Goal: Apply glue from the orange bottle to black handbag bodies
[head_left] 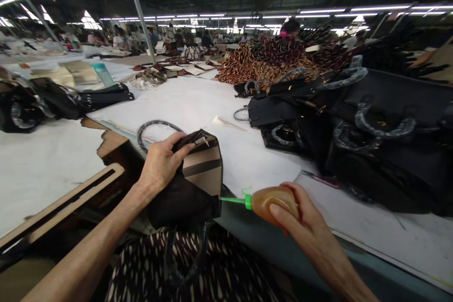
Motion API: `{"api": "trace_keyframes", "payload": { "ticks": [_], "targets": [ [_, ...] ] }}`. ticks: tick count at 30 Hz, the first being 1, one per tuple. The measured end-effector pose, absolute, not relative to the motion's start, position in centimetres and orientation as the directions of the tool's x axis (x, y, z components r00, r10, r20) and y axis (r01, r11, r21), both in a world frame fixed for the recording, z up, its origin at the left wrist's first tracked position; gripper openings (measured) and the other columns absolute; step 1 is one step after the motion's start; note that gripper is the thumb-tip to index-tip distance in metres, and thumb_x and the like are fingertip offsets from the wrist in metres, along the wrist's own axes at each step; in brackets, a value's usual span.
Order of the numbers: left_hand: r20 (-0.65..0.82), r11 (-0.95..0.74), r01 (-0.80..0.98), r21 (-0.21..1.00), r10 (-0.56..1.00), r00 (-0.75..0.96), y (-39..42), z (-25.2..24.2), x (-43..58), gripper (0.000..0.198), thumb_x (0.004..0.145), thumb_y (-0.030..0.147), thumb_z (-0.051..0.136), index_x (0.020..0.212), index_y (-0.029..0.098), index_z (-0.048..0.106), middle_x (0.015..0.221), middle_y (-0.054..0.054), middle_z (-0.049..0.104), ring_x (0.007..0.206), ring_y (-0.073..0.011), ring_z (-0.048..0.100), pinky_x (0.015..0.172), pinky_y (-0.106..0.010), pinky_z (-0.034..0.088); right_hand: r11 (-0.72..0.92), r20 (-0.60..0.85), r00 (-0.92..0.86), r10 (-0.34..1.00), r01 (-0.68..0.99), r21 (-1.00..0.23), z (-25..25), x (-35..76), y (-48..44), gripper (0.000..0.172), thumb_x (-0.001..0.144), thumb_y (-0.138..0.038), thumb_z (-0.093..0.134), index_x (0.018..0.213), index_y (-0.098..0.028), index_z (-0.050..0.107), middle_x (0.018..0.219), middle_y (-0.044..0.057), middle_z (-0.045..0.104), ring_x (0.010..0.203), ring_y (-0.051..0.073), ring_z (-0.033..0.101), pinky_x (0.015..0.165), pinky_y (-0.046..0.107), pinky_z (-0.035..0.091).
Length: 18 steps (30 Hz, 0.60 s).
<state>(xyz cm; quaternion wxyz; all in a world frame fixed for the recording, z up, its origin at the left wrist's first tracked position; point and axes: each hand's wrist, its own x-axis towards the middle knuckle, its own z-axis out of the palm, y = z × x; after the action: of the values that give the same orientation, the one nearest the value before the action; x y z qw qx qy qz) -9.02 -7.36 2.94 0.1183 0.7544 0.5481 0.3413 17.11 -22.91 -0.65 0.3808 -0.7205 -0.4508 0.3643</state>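
My left hand [161,163] is closed on the upper edge of a black handbag [170,198], thumb and fingers pinching the dark material. The bag's side faces right and shows a beige panel [203,165] with dark strips across it. One plastic-wrapped handle [155,125] loops out behind my left hand; another hangs down over my patterned clothing. In my right hand [300,212] is a squeeze bottle [272,203] of amber liquid with a green cap. Its thin green nozzle points left, the tip at the lower right edge of the bag.
Black handbags [382,141] with wrapped handles pile up at the right. Near them lies a pointed tool with a pink handle [323,179]. Brown and maroon strips [262,61] are heaped farther back. A wooden slotted piece [78,203] lies at left; people work in the distance.
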Motion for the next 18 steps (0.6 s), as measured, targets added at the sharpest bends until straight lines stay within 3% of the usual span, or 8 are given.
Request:
{"api": "trace_keyframes", "payload": {
  "ticks": [5,9,13,16,18],
  "targets": [
    [0.391,-0.346,0.764,0.545,0.911,0.133,-7.3,2.9,-8.6,0.037,0.081,0.047,0.054,0.102,0.018,0.067,0.083,-0.002,0.071,0.073,-0.0179,0.063,0.068,-0.024,0.045,-0.287,-0.163,0.284,0.945,0.477,-0.831,-0.2,17.2,-23.2,0.053,0.076,-0.059,0.052,0.116,-0.025,0.042,0.099,0.005,0.061,0.089,0.026,0.057,0.077,0.038,0.045],
    [0.406,-0.330,0.768,0.549,0.908,0.101,-7.2,2.9,-8.3,0.033,0.082,0.043,0.055,0.102,0.019,0.067,0.084,-0.002,0.072,0.076,-0.0177,0.063,0.069,-0.023,0.044,-0.283,-0.152,0.299,0.942,0.467,-0.838,0.3,17.2,-23.9,0.050,0.076,-0.056,0.055,0.114,-0.026,0.045,0.096,0.003,0.063,0.091,0.026,0.057,0.080,0.037,0.044],
    [0.394,-0.308,0.776,0.550,0.915,0.084,-7.2,3.2,-8.1,0.030,0.082,0.043,0.054,0.095,0.020,0.068,0.076,0.000,0.069,0.068,-0.0157,0.060,0.063,-0.022,0.041,-0.287,-0.178,0.306,0.935,0.364,-0.886,0.4,17.6,-24.2,0.044,0.076,-0.055,0.058,0.108,-0.025,0.049,0.079,0.000,0.061,0.068,0.021,0.056,0.059,0.032,0.044],
    [0.390,-0.293,0.768,0.570,0.919,0.061,-7.1,3.4,-8.3,0.030,0.082,0.042,0.054,0.094,0.019,0.068,0.074,0.000,0.068,0.066,-0.0148,0.059,0.063,-0.022,0.040,-0.307,-0.273,0.179,0.945,0.211,-0.928,-0.3,18.1,-24.5,0.040,0.078,-0.056,0.056,0.100,-0.024,0.057,0.067,-0.001,0.057,0.052,0.016,0.048,0.044,0.027,0.036],
    [0.380,-0.274,0.760,0.590,0.924,0.037,-6.9,3.6,-8.6,0.031,0.082,0.043,0.054,0.093,0.018,0.068,0.072,0.000,0.068,0.066,-0.0152,0.058,0.063,-0.023,0.040,-0.340,-0.335,0.098,0.937,0.051,-0.939,-0.9,18.0,-24.9,0.042,0.077,-0.059,0.056,0.095,-0.022,0.062,0.067,0.002,0.059,0.052,0.016,0.050,0.040,0.024,0.032]
  ]
}}
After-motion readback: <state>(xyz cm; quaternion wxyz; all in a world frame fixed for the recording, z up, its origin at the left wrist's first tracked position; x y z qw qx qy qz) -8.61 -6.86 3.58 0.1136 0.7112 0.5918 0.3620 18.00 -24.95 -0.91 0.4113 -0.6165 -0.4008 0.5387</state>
